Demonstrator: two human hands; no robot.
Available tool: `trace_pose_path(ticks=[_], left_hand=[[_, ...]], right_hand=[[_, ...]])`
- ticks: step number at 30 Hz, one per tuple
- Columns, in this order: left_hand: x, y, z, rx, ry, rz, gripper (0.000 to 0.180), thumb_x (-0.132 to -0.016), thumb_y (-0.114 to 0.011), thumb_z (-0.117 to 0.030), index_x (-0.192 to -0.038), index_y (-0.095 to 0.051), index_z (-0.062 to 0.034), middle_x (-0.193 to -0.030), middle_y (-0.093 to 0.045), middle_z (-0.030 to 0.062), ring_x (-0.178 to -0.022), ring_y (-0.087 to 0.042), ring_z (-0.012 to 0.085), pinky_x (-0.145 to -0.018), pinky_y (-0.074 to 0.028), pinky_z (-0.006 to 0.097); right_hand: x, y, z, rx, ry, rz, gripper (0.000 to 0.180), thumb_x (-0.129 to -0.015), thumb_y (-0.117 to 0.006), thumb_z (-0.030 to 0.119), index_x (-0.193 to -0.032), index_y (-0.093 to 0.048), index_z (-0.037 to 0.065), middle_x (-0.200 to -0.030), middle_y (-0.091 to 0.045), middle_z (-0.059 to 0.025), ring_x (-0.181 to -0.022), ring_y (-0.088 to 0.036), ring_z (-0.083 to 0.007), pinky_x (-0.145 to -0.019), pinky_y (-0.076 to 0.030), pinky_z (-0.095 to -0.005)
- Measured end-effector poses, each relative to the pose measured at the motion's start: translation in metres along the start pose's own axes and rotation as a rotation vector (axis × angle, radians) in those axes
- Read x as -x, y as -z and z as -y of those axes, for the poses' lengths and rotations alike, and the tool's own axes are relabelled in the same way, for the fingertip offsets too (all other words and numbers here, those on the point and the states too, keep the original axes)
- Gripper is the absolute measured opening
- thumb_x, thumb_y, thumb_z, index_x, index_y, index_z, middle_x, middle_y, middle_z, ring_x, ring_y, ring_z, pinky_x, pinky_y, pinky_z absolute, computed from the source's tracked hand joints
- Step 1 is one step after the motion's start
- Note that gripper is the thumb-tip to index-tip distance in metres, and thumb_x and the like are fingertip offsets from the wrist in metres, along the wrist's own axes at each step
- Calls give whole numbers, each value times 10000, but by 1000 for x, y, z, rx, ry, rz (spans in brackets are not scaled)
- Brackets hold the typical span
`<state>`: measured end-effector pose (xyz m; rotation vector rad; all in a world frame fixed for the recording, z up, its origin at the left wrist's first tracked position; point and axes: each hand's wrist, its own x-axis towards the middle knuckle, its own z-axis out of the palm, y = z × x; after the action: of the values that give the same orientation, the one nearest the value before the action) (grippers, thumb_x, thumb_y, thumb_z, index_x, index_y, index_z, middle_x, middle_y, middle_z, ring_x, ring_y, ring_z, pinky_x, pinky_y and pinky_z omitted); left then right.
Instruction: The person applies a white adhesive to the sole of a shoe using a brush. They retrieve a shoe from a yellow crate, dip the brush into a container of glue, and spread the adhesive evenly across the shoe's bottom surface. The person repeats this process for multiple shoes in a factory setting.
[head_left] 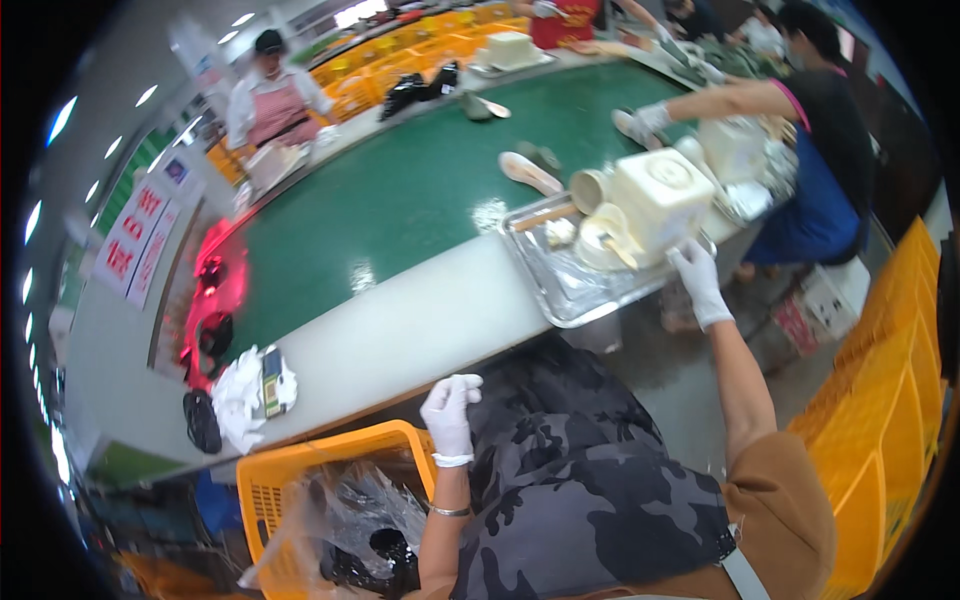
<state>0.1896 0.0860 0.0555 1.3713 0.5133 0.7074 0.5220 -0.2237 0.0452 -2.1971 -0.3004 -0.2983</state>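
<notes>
My right hand, in a white glove, is at the front right rim of a shiny metal tray, its fingers closed on the edge beside a white square tub. In the tray are a cream-coloured bowl with a brush-like tool across it, a beige cup on its side and a crumpled white lump. The tray juts over the table's front edge. My gloved left hand is held closed above my camouflage apron, with nothing seen sticking out of it.
A green belt runs behind the white table edge, carrying shoe-sole pieces. Left of me are a yellow crate with plastic bags and a white cloth. Yellow crates stand right. A co-worker reaches over the belt; others work farther off.
</notes>
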Motion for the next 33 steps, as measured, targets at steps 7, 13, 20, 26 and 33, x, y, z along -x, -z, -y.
trace_pose_path(ticks=[7,13,20,26,33], left_hand=[[15,-23,12,-41,-33,144,162,-923,-594,-113,-993,-665,15,-855,-668,31,-753,-598,74,-718,-485,216],[23,-34,23,196,213,376,233,-971,-541,-202,-1103,-614,-24,-970,-632,14,-822,-587,78,-725,-478,229],[31,-15,4,396,235,87,217,-983,-496,-201,-1109,-570,-41,-1027,-590,18,-956,-565,97,-817,-470,257],[29,-19,2,199,53,-50,231,-978,-503,-107,-1164,-557,18,-1010,-603,15,-956,-540,69,-834,-434,221],[28,-10,16,275,93,-2,223,-977,-511,-92,-1155,-569,29,-959,-609,19,-859,-550,71,-746,-455,224]], right_hand=[[107,1,97,-663,100,229,94,-871,-624,69,-806,-573,27,-792,-548,18,-749,-509,-72,-699,-432,-229],[188,-73,188,-769,369,677,114,-918,-556,113,-992,-618,52,-1026,-626,-113,-957,-585,-259,-876,-456,-358],[203,-124,225,-890,599,776,229,-960,-485,123,-1144,-587,35,-1190,-585,-151,-1123,-537,-292,-968,-414,-371],[204,-165,224,-914,235,803,474,-1019,-343,359,-1255,-538,-3,-1330,-517,-144,-1180,-509,-246,-993,-397,-359],[215,-167,226,-1081,-137,1133,657,-978,-358,544,-1214,-565,-33,-1163,-624,-157,-975,-597,-199,-862,-475,-318]])
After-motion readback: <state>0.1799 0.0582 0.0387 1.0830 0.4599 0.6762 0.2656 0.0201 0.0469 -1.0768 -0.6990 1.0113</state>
